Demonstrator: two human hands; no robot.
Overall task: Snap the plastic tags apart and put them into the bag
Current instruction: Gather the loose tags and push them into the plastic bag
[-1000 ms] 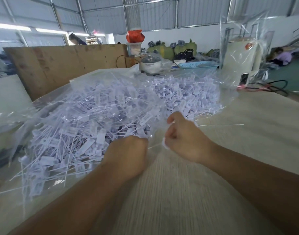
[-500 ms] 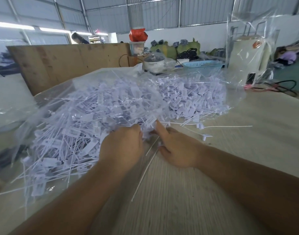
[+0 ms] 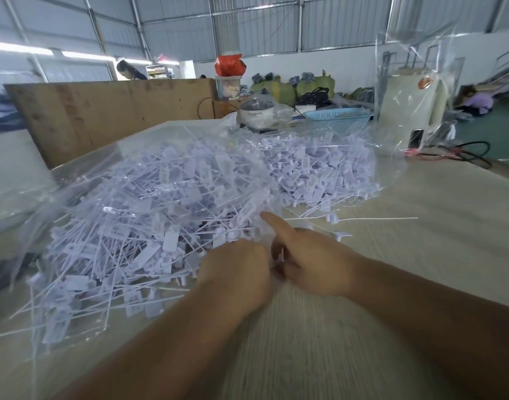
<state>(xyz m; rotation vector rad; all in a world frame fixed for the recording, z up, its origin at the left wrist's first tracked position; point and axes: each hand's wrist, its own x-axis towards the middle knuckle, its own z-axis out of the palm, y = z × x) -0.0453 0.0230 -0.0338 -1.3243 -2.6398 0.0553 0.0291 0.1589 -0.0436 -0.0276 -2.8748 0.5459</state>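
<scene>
Well along, judging by the clear bag (image 3: 108,180) heaped with white tags (image 3: 149,226) just beyond the fingertips, yet unfinished: left hand (image 3: 236,269) curled, right hand (image 3: 311,261) pinching a tag piece (image 3: 281,256) between them, forefinger out, loose tags (image 3: 328,180) past it.

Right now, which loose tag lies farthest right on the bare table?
The long tag, its thin tail pointing right, apart from the pile and beyond the right hand.

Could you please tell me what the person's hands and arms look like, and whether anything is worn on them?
Both arms are bare up to the frame's bottom edge: no sleeves show. The left hand and right hand wear no gloves, and no rings, watch or bracelets are visible on the fingers or wrists.
</scene>
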